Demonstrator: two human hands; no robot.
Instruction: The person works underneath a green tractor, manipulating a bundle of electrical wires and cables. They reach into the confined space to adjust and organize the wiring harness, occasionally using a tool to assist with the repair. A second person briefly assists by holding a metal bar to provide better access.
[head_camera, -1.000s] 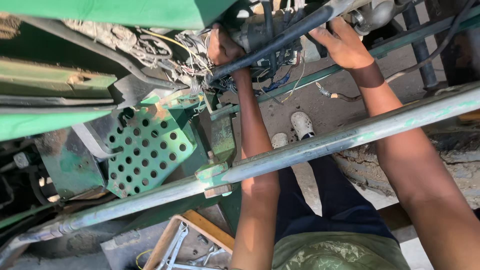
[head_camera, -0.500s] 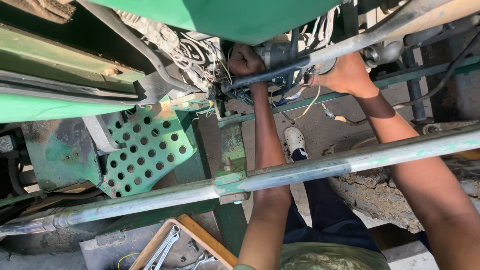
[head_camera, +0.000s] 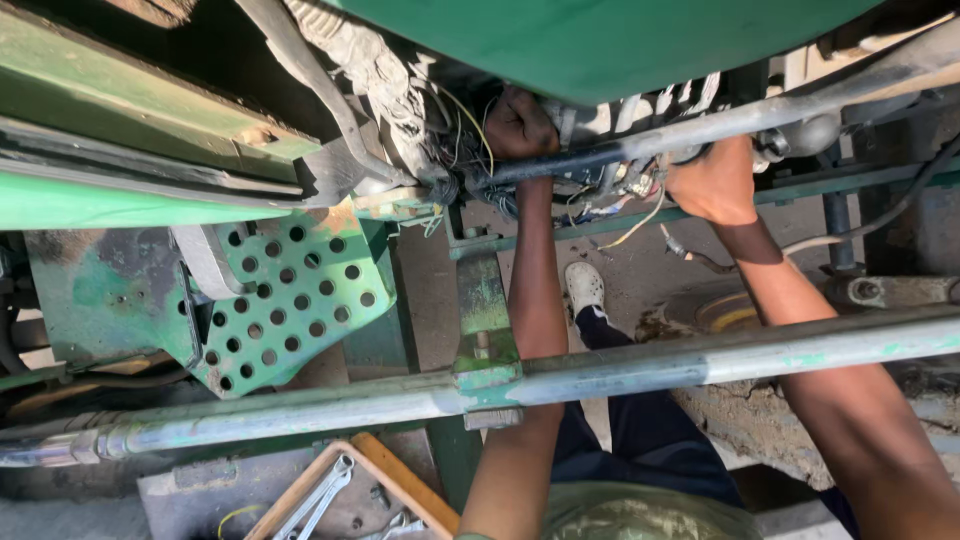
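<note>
Both my arms reach up past a long grey steel bar (head_camera: 700, 358) into the underside of a green machine. My left hand (head_camera: 520, 125) is curled among a tangle of loose wires (head_camera: 455, 150), beside the end of a dark rod (head_camera: 560, 165). My right hand (head_camera: 712, 182) is closed around parts further along that rod, among coloured wire ends (head_camera: 625, 195). What the fingers hold is hidden behind the rod and wiring.
A green perforated step plate (head_camera: 300, 290) hangs at the left. A green clamp bracket (head_camera: 485, 345) sits on the grey bar. A wooden tray (head_camera: 345, 495) with wrenches lies below. My white shoe (head_camera: 585, 288) rests on the dirt ground.
The view has shifted so the machine and bar sit lower. Both hands stay up in the wiring, the right one now lower and gripping closer to the rod.
</note>
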